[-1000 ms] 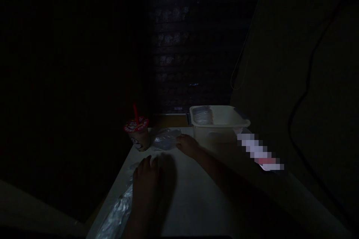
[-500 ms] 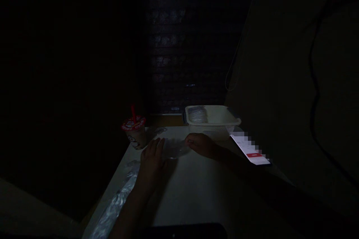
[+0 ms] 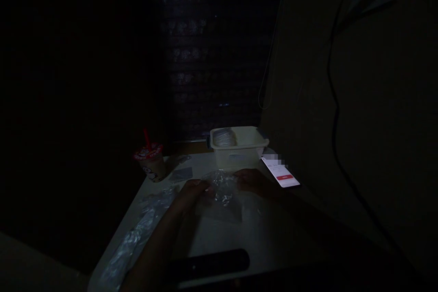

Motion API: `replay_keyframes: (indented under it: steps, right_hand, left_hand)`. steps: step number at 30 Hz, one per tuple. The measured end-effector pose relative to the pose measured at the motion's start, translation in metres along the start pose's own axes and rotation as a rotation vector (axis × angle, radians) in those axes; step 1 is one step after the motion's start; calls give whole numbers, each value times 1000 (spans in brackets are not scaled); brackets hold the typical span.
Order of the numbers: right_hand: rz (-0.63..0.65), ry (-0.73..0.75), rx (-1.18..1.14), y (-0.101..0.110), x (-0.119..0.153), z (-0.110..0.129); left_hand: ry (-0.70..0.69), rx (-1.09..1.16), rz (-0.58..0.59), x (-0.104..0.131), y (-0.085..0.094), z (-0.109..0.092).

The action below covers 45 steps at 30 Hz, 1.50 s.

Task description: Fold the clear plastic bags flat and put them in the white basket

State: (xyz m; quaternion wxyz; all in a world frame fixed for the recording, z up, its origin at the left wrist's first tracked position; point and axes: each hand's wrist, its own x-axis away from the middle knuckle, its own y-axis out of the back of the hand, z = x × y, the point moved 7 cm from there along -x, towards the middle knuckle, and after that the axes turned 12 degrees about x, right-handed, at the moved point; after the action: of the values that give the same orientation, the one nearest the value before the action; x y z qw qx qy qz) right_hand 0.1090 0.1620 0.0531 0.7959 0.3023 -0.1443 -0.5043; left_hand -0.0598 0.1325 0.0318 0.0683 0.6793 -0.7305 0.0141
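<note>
Over the middle of the white table (image 3: 212,237), a clear plastic bag (image 3: 224,191) is stretched between both hands. My left hand (image 3: 193,193) pinches its left side, and my right hand (image 3: 251,181) holds its upper right side. The bag is crinkled and catches some light; whether anything lies inside is too dark to tell. A flat grey piece (image 3: 182,174) lies just beyond my left hand. More crumpled clear plastic (image 3: 137,232) runs along the left edge, partly behind my left forearm.
A lidded cup (image 3: 153,166) with a red straw stands at the back left. At the back is a white bin (image 3: 237,155) holding plastic packets. A lit phone (image 3: 282,174) lies to its right. One dark long object (image 3: 212,265) is at the near edge. The room is very dark.
The view has shifted to the right. Both hands have come nearer, and the plastic between them now looks opened out and crinkled. The grey piece and the dark object show more.
</note>
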Motion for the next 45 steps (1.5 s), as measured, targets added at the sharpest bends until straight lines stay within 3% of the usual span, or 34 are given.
replay_keyframes:
  steps: [6, 9, 12, 16, 20, 25, 30, 33, 37, 41, 45]
  right_hand:
    - [26, -25, 113, -12, 6, -26]
    - [-112, -36, 227, -4, 5, -42]
    - [-280, -70, 280, 6, 14, -48]
    - [-441, 21, 479, 2, 49, -26]
    - [-365, 128, 742, -29, 72, -4]
    - [-187, 57, 848, -45, 62, -17]
    - [-190, 40, 671, -34, 52, -30]
    - [-263, -57, 483, -17, 48, -42]
    - [-333, -153, 125, -5, 42, -67]
    - [-296, -201, -186, -10, 34, -94]
    - [-346, -219, -149, 0, 35, -104]
  left_hand:
    - [66, -202, -51, 11, -3, 28]
    - [37, -331, -127, 19, 3, 26]
    - [-188, -608, -151, 31, -2, 11]
    - [-549, -949, 60, 54, -39, 12]
    - [-609, -1028, 148, 65, -60, 30]
    - [-580, -1053, 201, 65, -67, 38]
    - [-594, -975, 215, 57, -59, 39]
    - [-700, -1037, 127, 59, -53, 31]
    - [-738, -1096, 41, 69, -48, 18]
    - [-739, -1000, 104, 81, -55, 14]
    - [-614, -861, 150, 75, -55, 20]
